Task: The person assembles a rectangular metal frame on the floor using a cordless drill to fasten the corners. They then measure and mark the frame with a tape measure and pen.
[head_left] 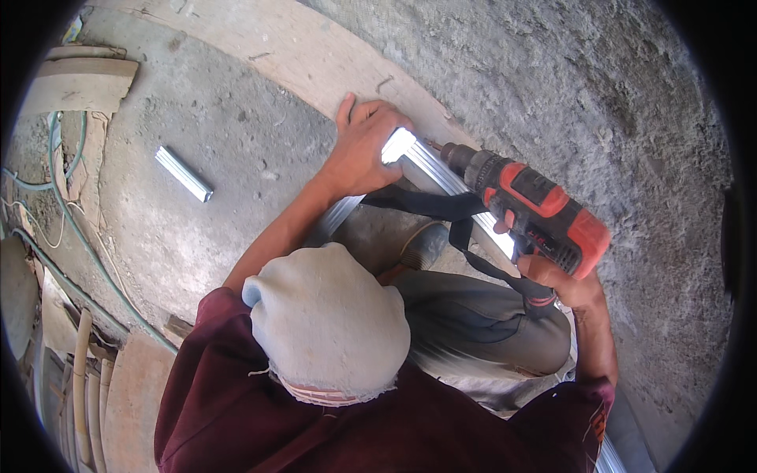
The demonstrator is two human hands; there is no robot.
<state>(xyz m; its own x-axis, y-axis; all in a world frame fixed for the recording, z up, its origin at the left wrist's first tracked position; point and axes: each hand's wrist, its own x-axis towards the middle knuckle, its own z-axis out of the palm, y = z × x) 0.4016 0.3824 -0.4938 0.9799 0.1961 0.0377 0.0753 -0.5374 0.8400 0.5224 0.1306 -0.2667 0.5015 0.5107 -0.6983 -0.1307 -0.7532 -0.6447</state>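
Note:
My right hand [561, 285] is wrapped round the handle of a red and black cordless drill [536, 201]. The drill's bit points up and left, close to a long silver metal profile [441, 173]; whether it touches the metal I cannot make out. At the profile's far end, my left hand [364, 142] is closed round the shiny corner, its fingers partly hidden behind it. A second silver profile [341, 214] runs down and left from beneath my left wrist. Below the drill, a black strap [422, 202] hangs loosely across the long profile.
A short ribbed metal piece [184, 174] lies on the dusty floor at left. Green hoses [95, 252] and wooden boards [83, 83] are along the left side. A long plank [315, 55] crosses the far side beside a rough grey wall [631, 142]. Bent knees are under the profile.

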